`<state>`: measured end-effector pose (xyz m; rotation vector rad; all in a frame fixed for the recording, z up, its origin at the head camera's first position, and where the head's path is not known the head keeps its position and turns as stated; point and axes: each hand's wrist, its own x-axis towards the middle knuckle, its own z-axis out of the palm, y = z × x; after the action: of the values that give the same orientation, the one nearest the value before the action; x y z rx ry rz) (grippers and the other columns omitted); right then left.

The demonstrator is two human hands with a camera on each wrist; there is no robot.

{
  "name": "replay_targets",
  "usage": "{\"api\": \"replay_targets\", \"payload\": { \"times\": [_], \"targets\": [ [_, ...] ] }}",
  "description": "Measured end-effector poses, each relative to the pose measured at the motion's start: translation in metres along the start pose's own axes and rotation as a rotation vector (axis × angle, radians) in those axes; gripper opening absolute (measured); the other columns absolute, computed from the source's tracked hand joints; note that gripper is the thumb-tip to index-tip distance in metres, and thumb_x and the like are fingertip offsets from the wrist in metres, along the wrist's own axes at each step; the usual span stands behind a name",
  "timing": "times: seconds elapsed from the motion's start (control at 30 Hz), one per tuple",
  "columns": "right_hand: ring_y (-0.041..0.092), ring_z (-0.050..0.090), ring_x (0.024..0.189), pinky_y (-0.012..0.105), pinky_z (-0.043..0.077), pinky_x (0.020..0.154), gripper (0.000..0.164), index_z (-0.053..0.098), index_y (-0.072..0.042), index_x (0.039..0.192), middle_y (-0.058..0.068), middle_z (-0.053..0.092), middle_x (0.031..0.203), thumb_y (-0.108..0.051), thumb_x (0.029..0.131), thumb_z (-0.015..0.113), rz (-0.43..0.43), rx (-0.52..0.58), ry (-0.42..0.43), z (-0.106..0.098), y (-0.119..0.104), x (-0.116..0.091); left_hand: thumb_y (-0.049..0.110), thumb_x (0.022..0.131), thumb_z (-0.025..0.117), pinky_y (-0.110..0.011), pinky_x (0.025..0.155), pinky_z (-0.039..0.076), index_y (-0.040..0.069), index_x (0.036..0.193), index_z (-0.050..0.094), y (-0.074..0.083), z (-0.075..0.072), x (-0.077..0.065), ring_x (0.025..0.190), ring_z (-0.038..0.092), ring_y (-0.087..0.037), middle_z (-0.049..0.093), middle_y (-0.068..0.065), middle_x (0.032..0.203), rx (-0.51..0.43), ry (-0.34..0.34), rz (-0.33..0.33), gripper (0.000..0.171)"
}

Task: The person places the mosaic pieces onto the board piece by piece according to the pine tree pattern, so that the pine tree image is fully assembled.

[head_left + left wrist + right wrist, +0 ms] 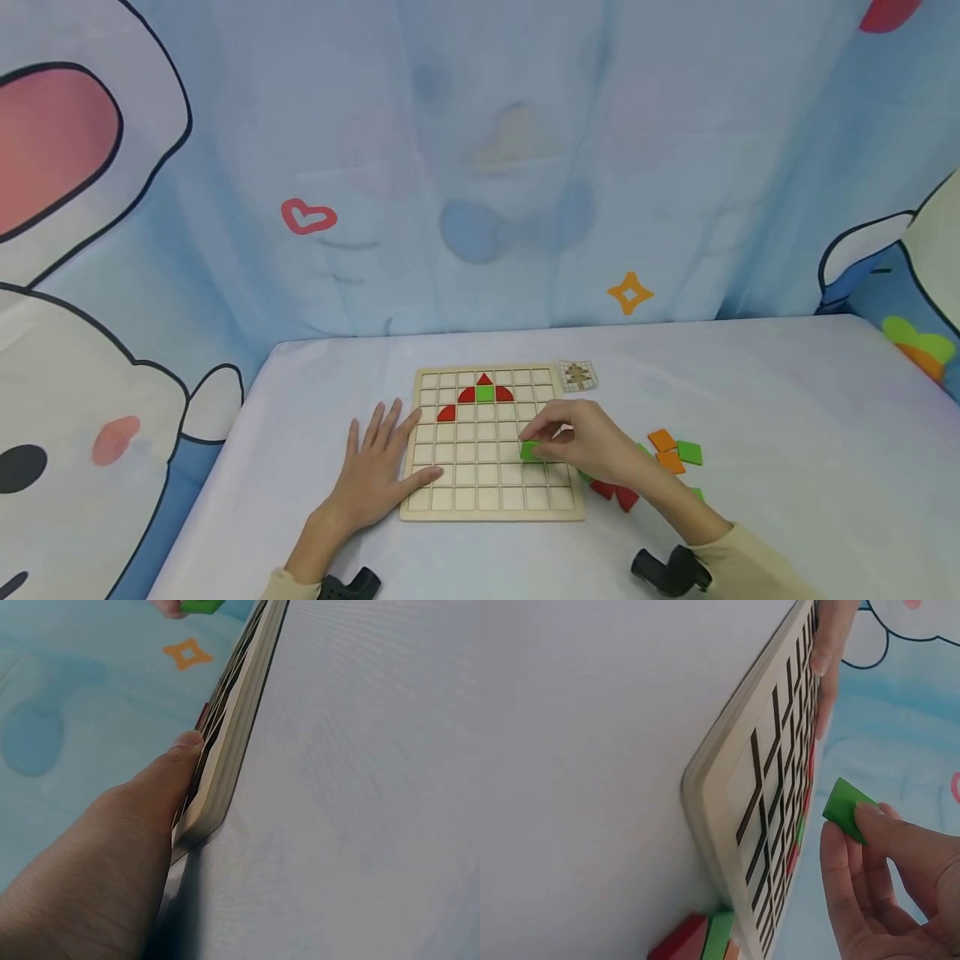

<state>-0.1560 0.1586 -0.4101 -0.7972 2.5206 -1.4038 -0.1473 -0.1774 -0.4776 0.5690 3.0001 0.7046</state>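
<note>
A wooden grid board (491,516) lies on the white-covered table. In its upper rows sit a red triangle (484,380), a green square (486,393) and several red rounded pieces (447,413). My right hand (581,437) pinches a green square tile (846,808) between thumb and fingers, over the right part of the grid. My left hand (375,475) lies spread along the board's left side, its thumb (176,761) resting on the board's edge. The right hand and forearm hide some cells and part of the loose tiles.
Loose orange tiles (662,440), green tiles (689,452) and red pieces (627,498) lie right of the board, partly under the right forearm. A small pattern card (578,376) lies at the board's top right corner. A printed curtain (525,250) hangs behind the table.
</note>
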Motion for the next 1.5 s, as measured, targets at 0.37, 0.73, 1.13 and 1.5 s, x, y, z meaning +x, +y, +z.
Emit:
{"api": "replay_targets", "payload": {
  "times": [0.37, 0.73, 1.13, 1.5],
  "targets": [
    [0.014, 0.070, 0.085, 0.025, 0.060, 0.076, 0.015, 0.080, -0.001, 0.100, 0.003, 0.075, 0.096, 0.005, 0.087, 0.081, -0.066, -0.058, 0.033, 0.023, -0.002, 0.041, 0.063, 0.096, 0.061, -0.069, 0.123, -0.004, 0.016, 0.166, 0.032, 0.002, 0.001, 0.000, 0.161, 0.006, -0.041, 0.018, -0.016, 0.173, 0.015, 0.013, -0.013, 0.089],
    [0.013, 0.067, 0.083, 0.024, 0.057, 0.074, 0.014, 0.081, -0.003, 0.099, 0.002, 0.075, 0.094, 0.003, 0.087, 0.082, -0.063, -0.137, 0.049, 0.036, -0.005, 0.073, 0.064, 0.097, 0.059, -0.069, 0.123, -0.003, 0.016, 0.166, 0.031, 0.003, 0.000, 0.000, 0.161, 0.006, -0.040, 0.018, -0.016, 0.173, 0.026, 0.002, -0.021, 0.088],
    [0.020, 0.070, 0.088, 0.025, 0.058, 0.076, 0.013, 0.080, 0.002, 0.101, 0.008, 0.074, 0.096, 0.008, 0.090, 0.076, -0.093, -0.180, 0.018, 0.046, -0.013, 0.098, 0.064, 0.097, 0.060, -0.071, 0.122, -0.003, 0.017, 0.166, 0.031, 0.003, 0.002, 0.000, 0.160, 0.007, -0.041, 0.018, -0.017, 0.173, 0.025, 0.015, -0.014, 0.089],
    [0.015, 0.066, 0.086, 0.026, 0.055, 0.073, 0.015, 0.082, -0.001, 0.101, 0.006, 0.074, 0.097, 0.007, 0.091, 0.076, -0.015, -0.272, -0.028, 0.050, -0.011, 0.104, 0.064, 0.097, 0.061, -0.071, 0.122, -0.002, 0.016, 0.167, 0.030, 0.002, 0.001, 0.000, 0.160, 0.007, -0.042, 0.017, -0.017, 0.173, 0.022, 0.011, -0.005, 0.090]
  ]
}}
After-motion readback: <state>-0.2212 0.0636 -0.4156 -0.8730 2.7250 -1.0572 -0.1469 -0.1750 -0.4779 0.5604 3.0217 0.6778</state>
